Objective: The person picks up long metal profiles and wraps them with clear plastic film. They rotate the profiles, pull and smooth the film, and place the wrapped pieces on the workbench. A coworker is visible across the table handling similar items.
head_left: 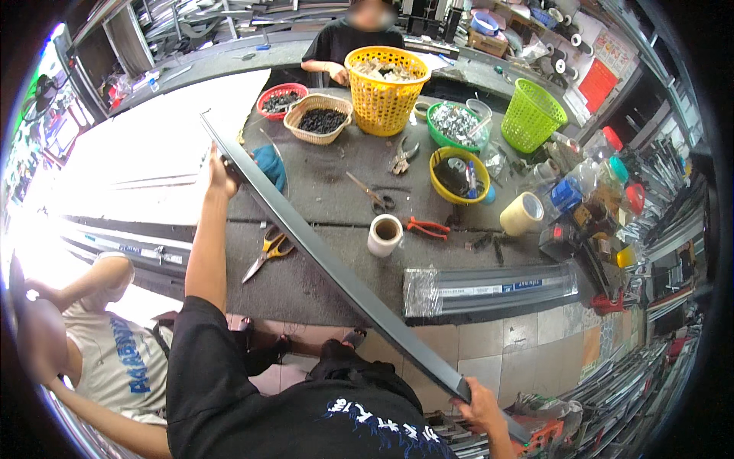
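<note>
A long dark grey metal profile [325, 256] slants across my view, from above the table at the far left down to the near right. Near its far end, my left hand [219, 176] grips it, fingers partly hidden behind it. My right hand [480, 405] is closed round the profile close to its near end, past the table's front edge. Beneath the bar lie yellow-handled scissors [274, 249] and a blue cloth [270, 167]. A roll of white film [384, 234] stands to the bar's right, with red-handled pliers [426, 227] beside it.
A wrapped bundle of profiles [489, 289] lies along the front edge. Yellow [386, 96] and green [533, 115] baskets, a yellow bowl [459, 176] and a tape roll [522, 213] stand farther back. One person [115, 344] is close on my left, another [355, 42] across the table.
</note>
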Demonstrator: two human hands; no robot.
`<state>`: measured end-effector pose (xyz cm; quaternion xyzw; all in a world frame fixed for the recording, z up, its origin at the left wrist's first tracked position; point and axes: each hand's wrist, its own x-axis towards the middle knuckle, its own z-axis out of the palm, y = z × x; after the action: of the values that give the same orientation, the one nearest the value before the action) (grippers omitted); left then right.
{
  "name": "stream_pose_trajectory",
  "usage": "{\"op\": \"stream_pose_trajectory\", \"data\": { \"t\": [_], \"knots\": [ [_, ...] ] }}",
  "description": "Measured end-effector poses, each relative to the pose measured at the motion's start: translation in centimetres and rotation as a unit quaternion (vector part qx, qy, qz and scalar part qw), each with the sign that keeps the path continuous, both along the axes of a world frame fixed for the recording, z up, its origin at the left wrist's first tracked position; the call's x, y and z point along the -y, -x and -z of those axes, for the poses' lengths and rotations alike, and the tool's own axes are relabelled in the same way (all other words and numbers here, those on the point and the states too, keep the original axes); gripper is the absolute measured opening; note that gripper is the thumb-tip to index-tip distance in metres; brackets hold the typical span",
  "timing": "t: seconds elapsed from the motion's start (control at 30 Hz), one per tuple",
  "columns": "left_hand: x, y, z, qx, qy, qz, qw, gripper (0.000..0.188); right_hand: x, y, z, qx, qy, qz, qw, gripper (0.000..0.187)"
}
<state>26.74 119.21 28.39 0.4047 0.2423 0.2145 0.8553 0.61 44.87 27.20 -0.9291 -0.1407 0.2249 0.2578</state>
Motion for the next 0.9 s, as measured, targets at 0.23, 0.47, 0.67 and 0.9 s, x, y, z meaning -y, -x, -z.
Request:
{"op": "stream_pose_trajectory", "data": {
  "t": [0.23, 0.47, 0.67, 0.9],
  "knots": [
    [6.4, -0.8, 6.0, -0.045, 0.048, 0.061, 0.996, 0.069, -10.5, -3.4, -4.2, -0.181, -0.04, 0.005, 0.983, 0.063],
    [4.7, -4.8, 7.6, -0.183, -0.007, -0.01, 0.983, 0.07, -13.7, -6.6, -2.5, -0.224, -0.127, -0.002, 0.966, 0.068],
    [2.8, -7.9, 7.8, -0.179, -0.045, -0.023, 0.983, 0.06, -10.9, -6.2, -4.1, -0.223, 0.051, 0.026, 0.973, 0.072],
    [5.0, -8.4, 4.1, -0.118, -0.06, -0.032, 0.991, 0.058, -10.3, -6.2, -1.8, -0.065, 0.006, 0.047, 0.997, 0.048]
  ]
}}
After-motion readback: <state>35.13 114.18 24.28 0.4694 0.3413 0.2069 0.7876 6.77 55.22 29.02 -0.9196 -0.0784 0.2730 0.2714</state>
